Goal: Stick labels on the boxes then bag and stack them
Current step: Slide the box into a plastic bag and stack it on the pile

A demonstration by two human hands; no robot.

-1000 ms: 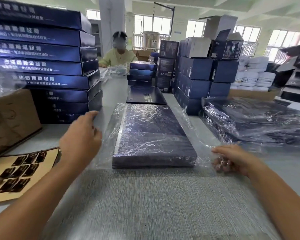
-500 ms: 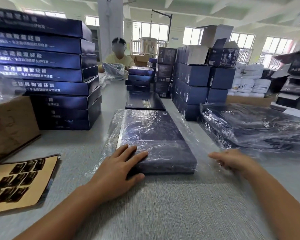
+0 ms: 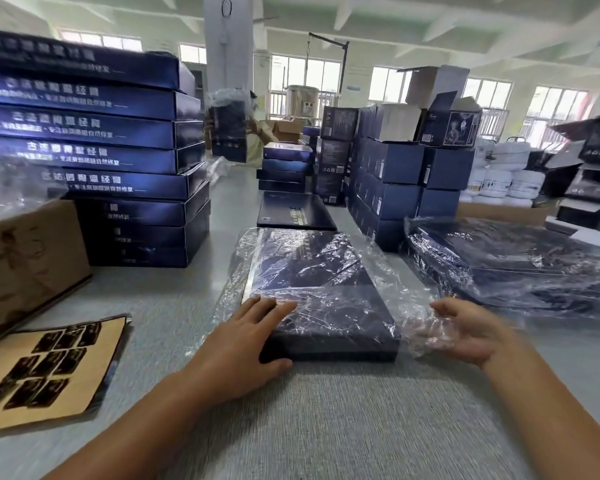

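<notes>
The left hand [image 3: 246, 344] lies flat, fingers straight, pressing on the near left corner of a flat, dark blue cardboard box [image 3: 326, 299] at the centre of the frame. The right hand [image 3: 465, 336], blurred at centre right, is turned palm inward with loose film draped over its fingers. I cannot tell whether it pinches the film.

The box rests on the grey table [image 3: 326, 427] inside a crinkled clear plastic bag [image 3: 409, 271], whose slack spills to the right.

The box looks stiff and probably fairly light. The film looks soft and slippery, so it is likely best gripped through the bag by its two side edges, not lifted by the loose plastic.

Counts:
- One bagged box under the hands.
- One bare blue box [image 3: 295, 211] just beyond it.
- About eight in the tall stack of blue boxes [image 3: 118, 161] at upper left.
- One pile of bagged boxes [image 3: 516, 261] at right, number unclear.
- One tan sheet of dark labels [image 3: 45, 372] at lower left, too blurred to count.
</notes>
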